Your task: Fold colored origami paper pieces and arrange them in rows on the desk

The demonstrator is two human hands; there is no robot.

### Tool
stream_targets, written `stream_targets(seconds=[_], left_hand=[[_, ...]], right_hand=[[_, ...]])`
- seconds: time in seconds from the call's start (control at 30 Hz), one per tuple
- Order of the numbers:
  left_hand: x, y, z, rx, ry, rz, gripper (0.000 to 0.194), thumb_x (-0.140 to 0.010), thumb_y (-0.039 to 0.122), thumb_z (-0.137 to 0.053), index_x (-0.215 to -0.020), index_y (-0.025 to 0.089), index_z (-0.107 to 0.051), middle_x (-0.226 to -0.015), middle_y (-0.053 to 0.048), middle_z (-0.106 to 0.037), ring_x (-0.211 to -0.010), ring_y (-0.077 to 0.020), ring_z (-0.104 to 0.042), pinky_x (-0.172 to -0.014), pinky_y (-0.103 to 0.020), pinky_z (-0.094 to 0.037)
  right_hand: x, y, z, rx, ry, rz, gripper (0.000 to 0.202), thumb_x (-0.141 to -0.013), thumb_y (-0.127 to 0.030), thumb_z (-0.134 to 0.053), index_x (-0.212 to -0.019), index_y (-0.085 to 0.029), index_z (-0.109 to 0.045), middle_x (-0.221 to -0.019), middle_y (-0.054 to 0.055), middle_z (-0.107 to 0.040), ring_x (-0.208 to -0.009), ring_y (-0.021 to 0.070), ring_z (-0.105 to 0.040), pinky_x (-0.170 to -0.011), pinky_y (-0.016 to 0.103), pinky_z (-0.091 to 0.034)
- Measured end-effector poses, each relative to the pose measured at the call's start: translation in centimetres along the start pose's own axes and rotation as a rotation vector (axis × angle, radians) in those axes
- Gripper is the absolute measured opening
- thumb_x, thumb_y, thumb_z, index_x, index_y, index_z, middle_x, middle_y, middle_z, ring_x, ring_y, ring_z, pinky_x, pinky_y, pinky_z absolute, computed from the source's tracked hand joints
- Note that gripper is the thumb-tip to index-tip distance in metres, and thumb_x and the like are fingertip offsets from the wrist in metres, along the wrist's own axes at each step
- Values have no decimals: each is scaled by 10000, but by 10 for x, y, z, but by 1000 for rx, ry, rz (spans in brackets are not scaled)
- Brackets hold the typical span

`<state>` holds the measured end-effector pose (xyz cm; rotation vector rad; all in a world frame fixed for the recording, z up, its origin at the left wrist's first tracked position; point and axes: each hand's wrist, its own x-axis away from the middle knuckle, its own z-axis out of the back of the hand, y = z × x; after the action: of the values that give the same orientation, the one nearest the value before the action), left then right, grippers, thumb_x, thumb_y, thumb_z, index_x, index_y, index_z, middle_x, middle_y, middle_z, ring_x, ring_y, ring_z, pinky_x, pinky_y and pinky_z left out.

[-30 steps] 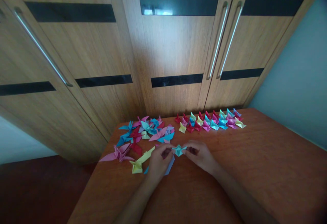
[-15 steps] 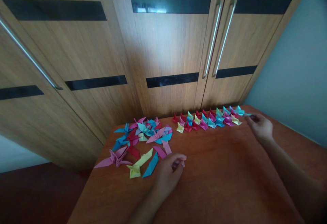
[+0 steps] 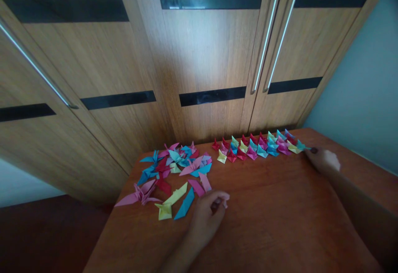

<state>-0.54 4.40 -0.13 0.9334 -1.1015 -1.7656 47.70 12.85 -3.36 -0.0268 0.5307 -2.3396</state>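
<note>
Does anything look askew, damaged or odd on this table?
No damage or spill is visible. The paper cranes on the left lie jumbled and overlapping, which looks untidy beside the orderly rows of small folded papers on the right.

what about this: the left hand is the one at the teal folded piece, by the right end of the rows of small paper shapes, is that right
Not quite: the head view shows the right hand at the teal folded piece, by the right end of the rows of small paper shapes.
</note>
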Motion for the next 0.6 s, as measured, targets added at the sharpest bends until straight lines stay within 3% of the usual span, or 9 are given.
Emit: stream_targets(seconds=[0.43,0.6], left_hand=[[0,-2,0,2,-9,6,244,-777,85,-491,-920,201,-652,-824,-35,-659,-767,-160,-616,-690,-244,-475],[1,-2,0,-1,-12,3,254,-779,81,-493,-940,196,-653,-842,-36,-661,-785,-157,-621,-708,-243,-476]], right_hand=[[-5,2,-6,-42,-32,-31,463,-668,-458,-652,-1058,-213,-700,-955,212,-652,-715,264,-581,-574,357,-339],[2,-1,1,-241,22,-62,362,-602,-356,-707,-922,-191,-740,-873,188,-668,-731,273,-567,-608,362,-335]])
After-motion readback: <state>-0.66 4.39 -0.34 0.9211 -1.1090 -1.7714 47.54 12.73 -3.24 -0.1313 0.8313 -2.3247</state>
